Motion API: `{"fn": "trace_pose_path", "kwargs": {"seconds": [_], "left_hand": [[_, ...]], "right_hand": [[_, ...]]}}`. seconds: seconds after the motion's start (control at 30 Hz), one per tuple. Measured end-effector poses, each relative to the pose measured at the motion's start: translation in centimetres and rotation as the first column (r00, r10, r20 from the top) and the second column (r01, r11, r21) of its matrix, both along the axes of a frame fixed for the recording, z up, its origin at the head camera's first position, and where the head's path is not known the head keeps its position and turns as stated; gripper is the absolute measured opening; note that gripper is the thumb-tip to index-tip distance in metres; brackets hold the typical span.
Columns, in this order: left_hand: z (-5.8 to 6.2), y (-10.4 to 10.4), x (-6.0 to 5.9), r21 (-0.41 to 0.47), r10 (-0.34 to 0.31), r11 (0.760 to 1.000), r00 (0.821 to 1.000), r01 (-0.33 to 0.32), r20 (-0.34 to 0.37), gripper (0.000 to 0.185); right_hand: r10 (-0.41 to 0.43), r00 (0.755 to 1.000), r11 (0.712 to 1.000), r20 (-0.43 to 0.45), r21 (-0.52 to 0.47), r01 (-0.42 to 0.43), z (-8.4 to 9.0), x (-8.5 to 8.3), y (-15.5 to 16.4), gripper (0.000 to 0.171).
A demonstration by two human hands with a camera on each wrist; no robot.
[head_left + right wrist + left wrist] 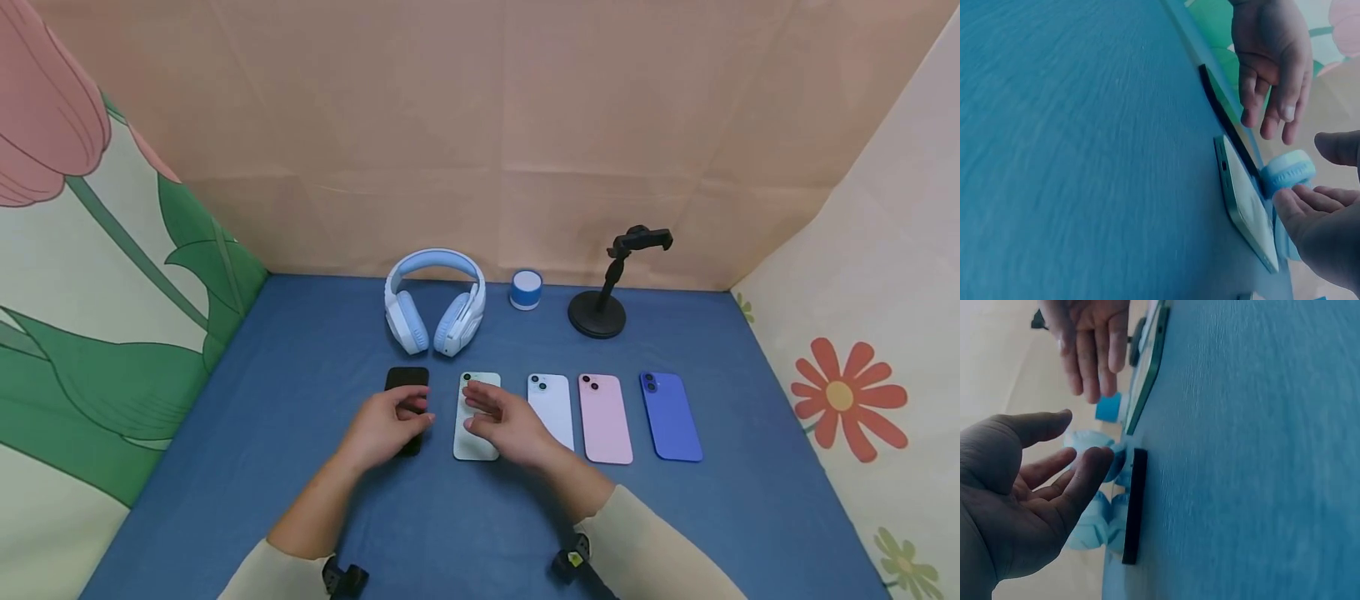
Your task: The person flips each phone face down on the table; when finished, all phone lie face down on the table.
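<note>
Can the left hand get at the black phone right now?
Probably yes: the left hand hovers just over the black phone, fingers relaxed, with nothing between them in the left wrist view.

Staged tabletop set, not a lived-in room. Blue cloth (pixel 285 433) covers the table. Creased peach backdrop (pixel 480 125) closes the far side; flower-printed cloth panels stand at left (pixel 97 292) and right (pixel 862 333). Goods laid out like a display: phones in a row, near (pixel 603 417); headphones (pixel 435 300), small speaker (pixel 526 289) and phone stand (pixel 600 308) lined up behind, far.
</note>
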State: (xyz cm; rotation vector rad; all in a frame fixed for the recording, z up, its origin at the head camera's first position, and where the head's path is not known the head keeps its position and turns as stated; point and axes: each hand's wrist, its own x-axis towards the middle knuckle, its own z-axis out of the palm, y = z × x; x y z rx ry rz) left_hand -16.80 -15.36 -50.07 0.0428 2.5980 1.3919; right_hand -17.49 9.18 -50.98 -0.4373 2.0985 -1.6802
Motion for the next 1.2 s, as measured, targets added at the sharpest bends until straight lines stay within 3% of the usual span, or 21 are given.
{"fn": "trace_pose_path", "kwargs": {"seconds": [0.3, 0.7, 1.2], "left_hand": [[-0.1, 1.0, 0.1, 0.039, -0.014, 0.999, 1.000, 0.014, -0.001, 0.050], [-0.6, 2.6, 0.0, -0.031, -0.043, 0.999, 0.999, 0.044, 0.020, 0.051], [-1.5, 3.9, -0.5, -0.091, -0.078, 0.993, 0.997, 0.078, 0.011, 0.051]], "right_hand": [[-0.041, 0.999, 0.998, -0.030, 0.040, 0.042, -0.4, 0.2, 1.7, 0.061], [-0.127, 0.992, 0.990, -0.017, 0.055, 0.128, -1.2, 0.7, 3.6, 0.060], [-0.133, 0.991, 0.991, 0.027, 0.026, 0.132, -1.1, 0.8, 3.8, 0.060]]}}
